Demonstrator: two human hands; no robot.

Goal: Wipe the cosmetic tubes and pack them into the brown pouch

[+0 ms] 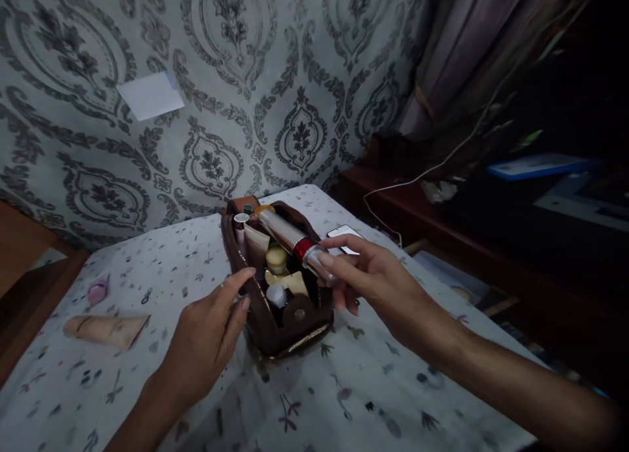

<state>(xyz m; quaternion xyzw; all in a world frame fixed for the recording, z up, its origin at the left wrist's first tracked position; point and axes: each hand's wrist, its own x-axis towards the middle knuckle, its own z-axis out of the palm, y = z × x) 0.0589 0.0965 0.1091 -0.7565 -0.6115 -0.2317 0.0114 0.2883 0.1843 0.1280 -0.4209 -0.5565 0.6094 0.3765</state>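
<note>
Head view: the right hand (371, 268) has hold of a silver cylindrical bottle (285, 230) by its near end, thumb laid along the top and the fingers curled round the far side, closed to the bottle's thickness. The bottle is above the unzipped mouth of a dark brown toiletry bag (260, 329), which rests on a printed cloth (196, 416). The left hand (209, 331) is at the bag's left rim, thumb and forefinger parted with nothing evident between them; how firmly it presses there, I cannot tell.

Good handling here, I judge, means steadying that left rim so the zipper edge does not catch the bottle, keeping the bottle in line with the mouth, and guiding its far end clear of the pale tube (257, 242) and the yellow-lidded jar (276, 259) inside. A hold nearer the red band (301, 247) might balance it better.

The bottle's long axis slants from the right hand away and leftward, roughly along the bag's length. Its golden end (265, 210) points toward the bag's back end; its silver end points back toward the right palm.
</note>
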